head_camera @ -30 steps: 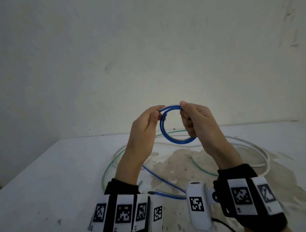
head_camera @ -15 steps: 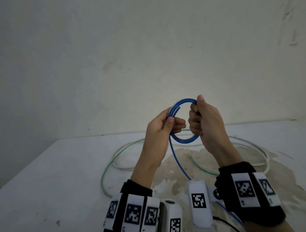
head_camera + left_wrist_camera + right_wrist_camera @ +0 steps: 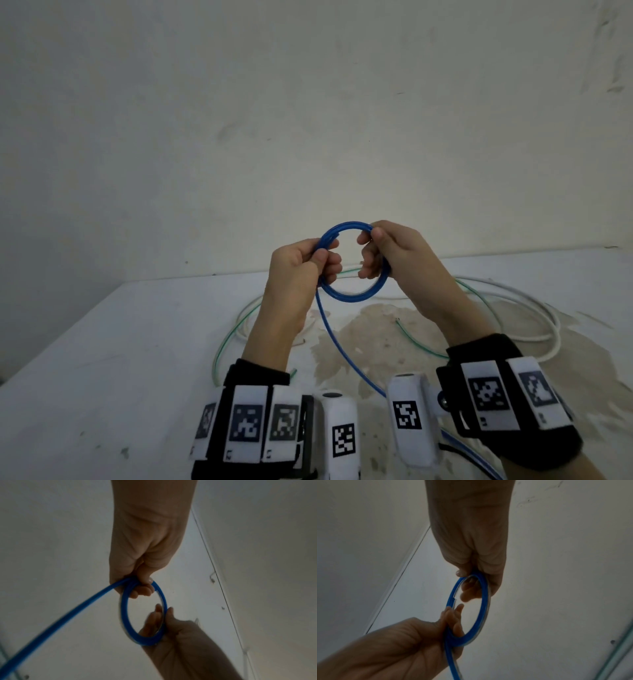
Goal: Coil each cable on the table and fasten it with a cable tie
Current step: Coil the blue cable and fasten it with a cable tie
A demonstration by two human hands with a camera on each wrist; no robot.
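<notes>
A blue cable [image 3: 349, 297] is wound into a small round coil held up above the table. My left hand [image 3: 308, 263] pinches the coil's left side between thumb and fingers; the coil [image 3: 125, 615] shows in the left wrist view too. My right hand [image 3: 383, 250] grips the coil's right side, fingers curled through the ring. The coil's cut end [image 3: 454, 599] shows inside the ring in the right wrist view. A loose blue tail [image 3: 342, 353] hangs from my left hand down to the table and runs off toward the lower right.
On the white table [image 3: 102, 359] behind my hands lie a loose white cable [image 3: 534, 308] and a thin green cable [image 3: 226, 339], both uncoiled. A brownish stain [image 3: 383, 335] marks the tabletop. A plain wall stands close behind the table's far edge.
The blue coil has gained another turn and the tail now hangs shorter from my left hand. Both hands shifted their hold round the ring.
</notes>
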